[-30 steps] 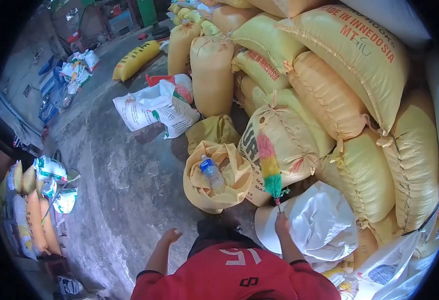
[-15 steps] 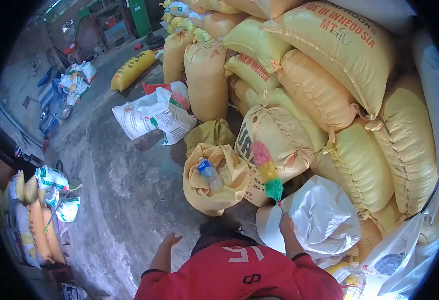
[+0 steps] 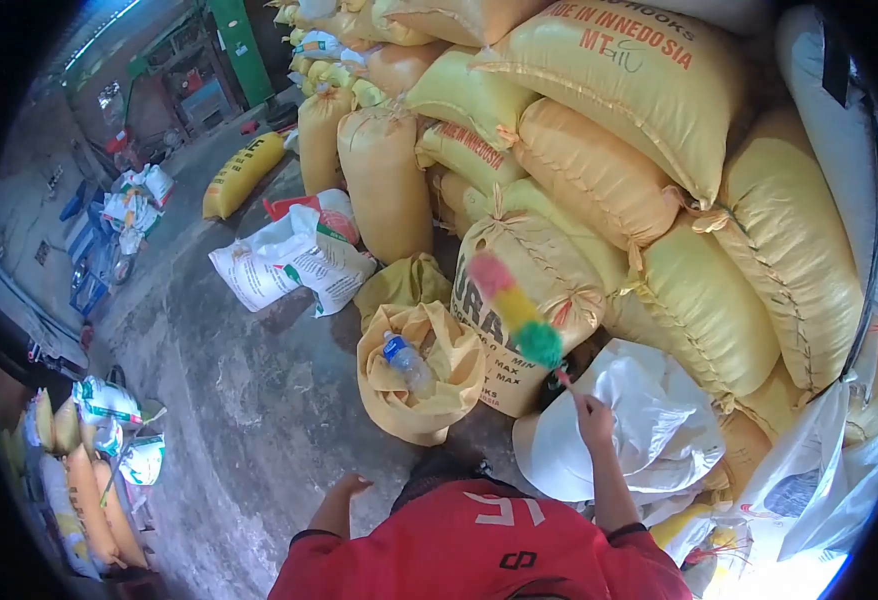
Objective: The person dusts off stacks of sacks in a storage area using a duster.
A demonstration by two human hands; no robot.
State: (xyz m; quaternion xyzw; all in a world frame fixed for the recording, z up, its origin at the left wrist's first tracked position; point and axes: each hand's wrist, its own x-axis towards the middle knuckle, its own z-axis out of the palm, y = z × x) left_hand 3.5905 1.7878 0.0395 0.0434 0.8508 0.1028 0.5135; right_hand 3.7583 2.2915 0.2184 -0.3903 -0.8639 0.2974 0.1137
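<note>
My right hand [image 3: 592, 418] is closed around the thin handle of a fluffy duster [image 3: 521, 318] banded in pink, yellow and green. Its head, blurred by motion, slants up and to the left and overlaps a tied sack with dark lettering [image 3: 529, 270]. Close to that hand lies a white sack [image 3: 639, 415]. My left hand [image 3: 351, 487] hangs low over the floor at the left of my body, holding nothing, with its fingers loosely extended. Just ahead of my body stands an open-topped tan sack [image 3: 424, 410], with a plastic bottle [image 3: 407, 362] lying in its mouth.
Large stuffed yellow sacks [image 3: 609, 75] are piled high at the front and right. A white printed bag [image 3: 284, 265] lies on the concrete floor [image 3: 239, 380], with a yellow sack [image 3: 242, 178] beyond it. More bags [image 3: 89, 490] stand at the lower left.
The duster's head has tilted down and left across the lettered sack, while my right hand has moved slightly up and right. The camera view has shifted a little to the right.
</note>
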